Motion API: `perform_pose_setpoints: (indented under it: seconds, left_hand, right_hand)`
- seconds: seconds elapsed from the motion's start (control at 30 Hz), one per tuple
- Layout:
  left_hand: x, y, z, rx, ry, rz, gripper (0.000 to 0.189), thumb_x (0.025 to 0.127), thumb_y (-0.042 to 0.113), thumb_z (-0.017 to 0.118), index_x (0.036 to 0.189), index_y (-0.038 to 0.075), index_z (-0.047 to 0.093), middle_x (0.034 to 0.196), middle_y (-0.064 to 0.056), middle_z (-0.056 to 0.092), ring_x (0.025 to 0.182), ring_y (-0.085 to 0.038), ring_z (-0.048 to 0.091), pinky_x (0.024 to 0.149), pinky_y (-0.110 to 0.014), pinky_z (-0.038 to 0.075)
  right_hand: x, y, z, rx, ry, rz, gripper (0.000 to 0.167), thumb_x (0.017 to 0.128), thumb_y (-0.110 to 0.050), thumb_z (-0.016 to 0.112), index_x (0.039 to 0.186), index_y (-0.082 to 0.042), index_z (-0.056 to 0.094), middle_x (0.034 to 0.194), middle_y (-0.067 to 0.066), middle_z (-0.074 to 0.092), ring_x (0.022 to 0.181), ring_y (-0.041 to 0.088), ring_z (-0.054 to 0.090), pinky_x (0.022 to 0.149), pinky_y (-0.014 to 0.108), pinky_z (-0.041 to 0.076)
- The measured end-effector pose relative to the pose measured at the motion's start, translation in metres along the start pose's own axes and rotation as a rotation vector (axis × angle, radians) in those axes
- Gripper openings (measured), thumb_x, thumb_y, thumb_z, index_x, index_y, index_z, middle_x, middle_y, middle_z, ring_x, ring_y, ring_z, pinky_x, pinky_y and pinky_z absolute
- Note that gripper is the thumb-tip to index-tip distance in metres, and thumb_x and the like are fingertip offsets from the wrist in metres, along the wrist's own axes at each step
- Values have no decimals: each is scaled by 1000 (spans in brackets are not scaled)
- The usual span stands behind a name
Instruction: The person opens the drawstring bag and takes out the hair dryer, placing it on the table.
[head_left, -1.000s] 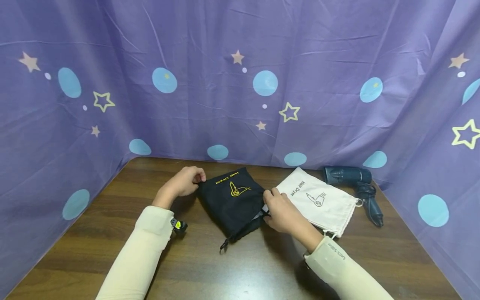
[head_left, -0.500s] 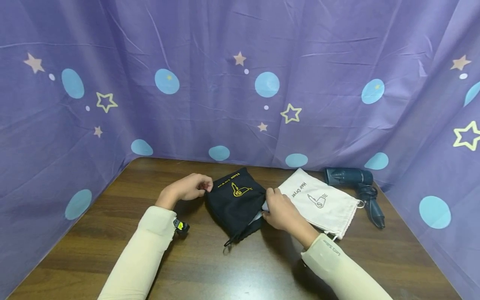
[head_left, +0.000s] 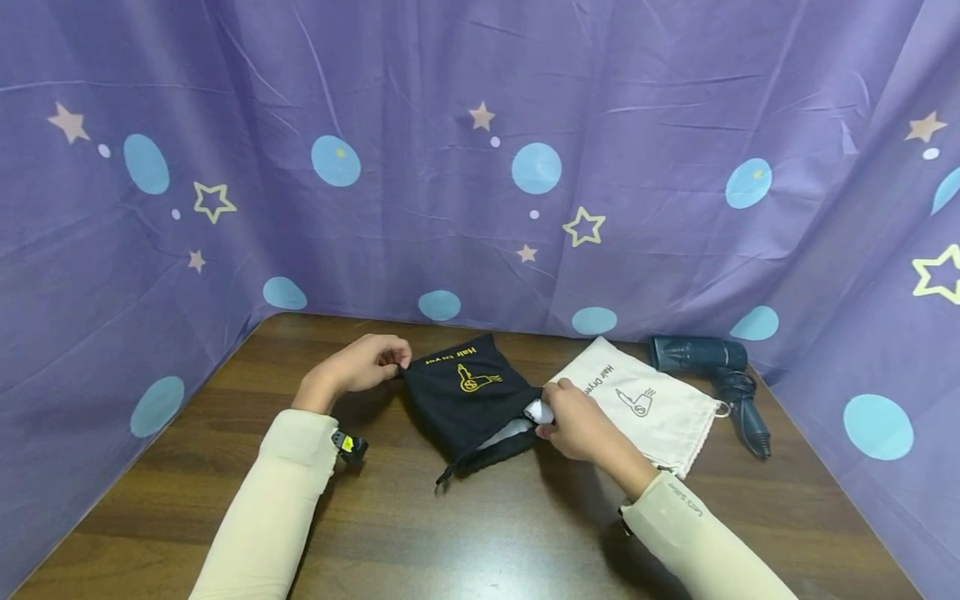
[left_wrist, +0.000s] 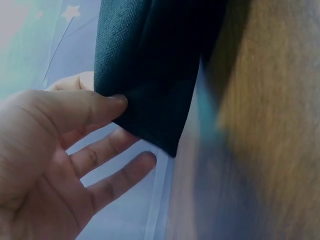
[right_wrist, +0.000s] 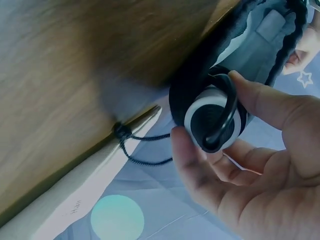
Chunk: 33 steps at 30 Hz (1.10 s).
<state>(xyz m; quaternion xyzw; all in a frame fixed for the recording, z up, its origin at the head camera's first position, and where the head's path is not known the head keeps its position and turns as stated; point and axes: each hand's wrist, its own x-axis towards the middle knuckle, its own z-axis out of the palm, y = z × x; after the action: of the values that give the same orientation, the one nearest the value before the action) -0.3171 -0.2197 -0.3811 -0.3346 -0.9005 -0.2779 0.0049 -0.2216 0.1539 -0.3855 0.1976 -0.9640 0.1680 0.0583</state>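
A black drawstring bag [head_left: 465, 412] with a yellow "Hair Dryer" print lies at mid-table, its pale lining showing at the near mouth. My left hand [head_left: 363, 364] pinches its far left corner; in the left wrist view the thumb [left_wrist: 107, 106] lies over the dark cloth, with the other fingers spread below. At the right side of the mouth, my right hand [head_left: 581, 427] grips the handle end of what looks like a white hair dryer [head_left: 538, 412]. The right wrist view shows its round, white-rimmed end with a black cord loop [right_wrist: 231, 112]; the rest is hidden inside the bag.
A white drawstring bag [head_left: 633, 404] with the same print in grey lies just right of my right hand. Beyond it, a dark teal hair dryer [head_left: 693, 353] rests with its cord wrapped. A purple curtain [head_left: 480, 208] closes off the wooden table [head_left: 450, 542] behind and at the sides.
My left hand went right with the bag's corner, then back left, pulling the cloth flatter. My right hand has shifted slightly right; the bag's mouth gapes wider and the white end shows more.
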Motion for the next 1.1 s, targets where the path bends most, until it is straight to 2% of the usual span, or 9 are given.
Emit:
perform_pose_setpoints:
  seconds: [0.2,0.4,0.53,0.67,0.73,0.83,0.97,1.1]
  left_hand:
    - [-2,1,-5,3,40,-7,26,88,-11,61,90,14,62,87,2,62,82,-16,59,75,-37,49]
    - [0,8,0,23,-27,-35,25,85,-11,63,88,13,62,86,1,62,83,-17,58,77,-37,48]
    - [4,12,6,2,-48,-33,22,84,-8,65,86,15,63,87,2,64,86,-17,60,80,-42,51]
    - [7,13,9,-16,-32,-14,21,83,-5,66,84,16,64,87,3,66,88,-17,63,85,-47,53]
    - [7,13,9,-20,-24,-15,21,83,-4,67,84,17,65,87,3,67,87,-16,63,85,-47,53]
    - [8,13,9,-14,-7,16,19,83,-3,69,84,16,66,85,3,67,85,-15,61,83,-49,53]
    - [9,15,6,-17,21,53,19,82,-4,70,83,14,67,83,2,67,81,-14,60,80,-49,53]
    - [8,11,4,17,47,60,19,82,-3,70,82,16,67,82,2,67,81,-16,61,78,-45,53]
  right_hand:
    - [-3,6,-4,41,-5,-20,28,79,-8,85,97,-2,64,89,5,55,76,18,54,70,39,49]
    - [2,2,-2,19,15,-27,31,76,-11,87,93,-2,62,87,9,55,76,21,54,68,42,48]
    - [6,-3,2,-30,9,15,36,77,-18,87,96,1,62,87,14,55,75,25,55,68,45,49]
    - [8,-7,6,-78,-20,60,40,79,-20,84,100,5,60,87,16,55,76,30,56,70,47,49]
    - [9,-9,6,-86,-32,80,40,81,-20,81,102,5,58,89,18,55,80,33,56,72,49,49]
    - [9,-12,8,-92,-22,90,40,82,-20,77,103,4,53,93,20,54,86,38,54,73,52,49]
    - [8,-13,9,-99,1,78,38,83,-19,75,102,4,51,95,22,53,88,42,53,73,54,49]
    - [6,-9,7,-101,-12,25,36,85,-14,77,104,5,54,93,20,55,84,39,55,77,52,49]
